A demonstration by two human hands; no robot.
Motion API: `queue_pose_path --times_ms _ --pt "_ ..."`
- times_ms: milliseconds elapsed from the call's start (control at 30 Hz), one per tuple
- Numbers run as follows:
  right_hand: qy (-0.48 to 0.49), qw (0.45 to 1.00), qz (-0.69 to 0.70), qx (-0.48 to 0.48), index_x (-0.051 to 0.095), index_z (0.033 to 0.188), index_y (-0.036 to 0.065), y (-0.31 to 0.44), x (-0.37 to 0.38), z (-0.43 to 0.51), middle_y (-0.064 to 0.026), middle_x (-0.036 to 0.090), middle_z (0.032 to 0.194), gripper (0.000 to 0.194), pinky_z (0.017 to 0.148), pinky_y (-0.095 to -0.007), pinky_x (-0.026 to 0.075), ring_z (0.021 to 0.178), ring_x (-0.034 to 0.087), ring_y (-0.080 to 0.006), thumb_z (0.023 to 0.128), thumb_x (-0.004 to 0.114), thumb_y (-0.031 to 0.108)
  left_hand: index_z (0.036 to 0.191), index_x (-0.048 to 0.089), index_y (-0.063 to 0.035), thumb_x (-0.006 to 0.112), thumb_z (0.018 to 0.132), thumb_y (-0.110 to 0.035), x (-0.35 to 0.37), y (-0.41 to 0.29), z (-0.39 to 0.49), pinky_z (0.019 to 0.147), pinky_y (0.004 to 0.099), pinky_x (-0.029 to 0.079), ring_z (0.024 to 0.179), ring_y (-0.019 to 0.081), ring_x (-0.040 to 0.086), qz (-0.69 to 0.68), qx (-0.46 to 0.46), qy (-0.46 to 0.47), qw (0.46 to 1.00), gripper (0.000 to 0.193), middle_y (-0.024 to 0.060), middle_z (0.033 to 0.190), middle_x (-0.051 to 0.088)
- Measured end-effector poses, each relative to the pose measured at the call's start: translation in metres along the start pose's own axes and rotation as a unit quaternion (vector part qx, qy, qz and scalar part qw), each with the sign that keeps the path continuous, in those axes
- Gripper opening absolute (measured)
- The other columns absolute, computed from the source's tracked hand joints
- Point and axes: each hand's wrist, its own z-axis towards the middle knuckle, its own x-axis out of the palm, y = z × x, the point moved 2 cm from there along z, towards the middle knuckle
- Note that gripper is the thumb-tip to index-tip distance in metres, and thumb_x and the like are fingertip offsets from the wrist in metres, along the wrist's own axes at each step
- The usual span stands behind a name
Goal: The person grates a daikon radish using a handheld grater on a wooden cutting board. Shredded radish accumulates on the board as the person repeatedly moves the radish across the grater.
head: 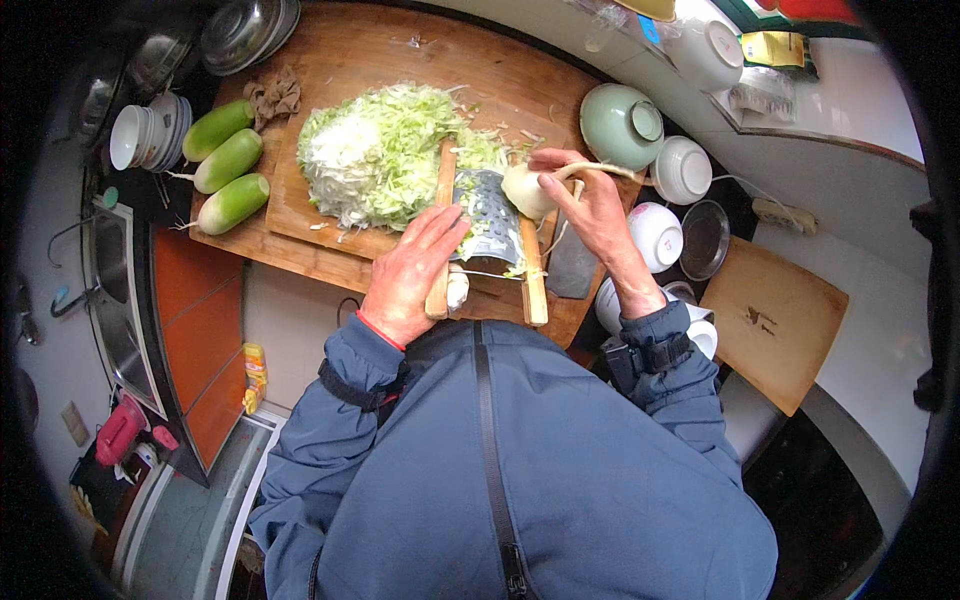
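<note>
My left hand (pixel 414 274) lies on the left wooden rail of a grater (pixel 493 214) with a perforated metal plate, pressing it near its lower end. In my right hand (pixel 592 206) is the pale root end of a radish (pixel 525 191), with long thin roots, above the grater's right rail. A large heap of shredded radish (pixel 375 154), green and white, lies on a wooden cutting board (pixel 300 225) beyond and left of the grater. Shreds cling to the metal plate. A small white object (pixel 457 289) sits beside the left rail's lower end.
Three whole green radishes (pixel 232 204) lie at the left, near a crumpled brown cloth (pixel 274 96) and stacked bowls (pixel 135 135). Right of the grater are a dark grey stone block (pixel 571 262), an upturned green bowl (pixel 611 127), several white bowls (pixel 654 238) and a square board (pixel 780 322).
</note>
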Motion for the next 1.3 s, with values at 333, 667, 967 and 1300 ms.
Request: queue_pose_path --times_ms 333,667,967,1300 --pt "-0.021 0.999 0.002 -0.042 0.078 0.129 0.005 -0.015 0.029 0.033 -0.0091 0.081 0.104 0.024 0.083 -0.031 0.059 0.099 0.076 -0.013 0.112 0.07 0.02 0.158 0.06 -0.0075 0.075 0.088 -0.014 0.003 -0.006 -0.001 0.128 0.0474 0.044 0.155 0.0406 0.052 -0.008 -0.012 -0.016 1.0 0.072 0.0167 0.164 0.059" --pt "-0.002 1.0 -0.024 0.018 0.075 0.134 0.006 0.039 0.023 -0.006 -0.0034 0.075 0.078 0.025 0.07 -0.0317 0.057 0.074 0.073 -0.0128 0.116 0.063 0.019 0.156 0.063 -0.0061 0.074 0.087 -0.01 0.001 -0.006 0.0 0.128 0.0466 0.044 0.156 0.0403 0.052 -0.034 -0.029 -0.025 0.999 0.071 0.0181 0.163 0.06" --pt "-0.077 0.993 -0.086 0.033 0.072 0.13 0.007 0.01 0.045 0.021 -0.0051 0.075 0.071 0.022 0.065 -0.0375 0.058 0.068 0.076 -0.0192 0.117 0.059 0.02 0.162 0.056 -0.0069 0.075 0.079 -0.007 0.009 -0.005 -0.006 0.129 0.0476 0.043 0.159 0.042 0.047 -0.059 -0.037 -0.005 0.998 0.085 0.0186 0.169 0.053" --pt "-0.091 0.985 -0.142 0.036 0.076 0.126 0.006 -0.028 0.045 0.085 -0.0088 0.078 0.075 0.03 0.068 -0.044 0.059 0.072 0.079 -0.0282 0.115 0.06 0.03 0.158 0.06 -0.0057 0.077 0.081 -0.008 0.012 -0.005 -0.003 0.129 0.0475 0.043 0.158 0.0415 0.048 -0.059 -0.036 -0.036 0.997 0.08 0.0186 0.166 0.057"
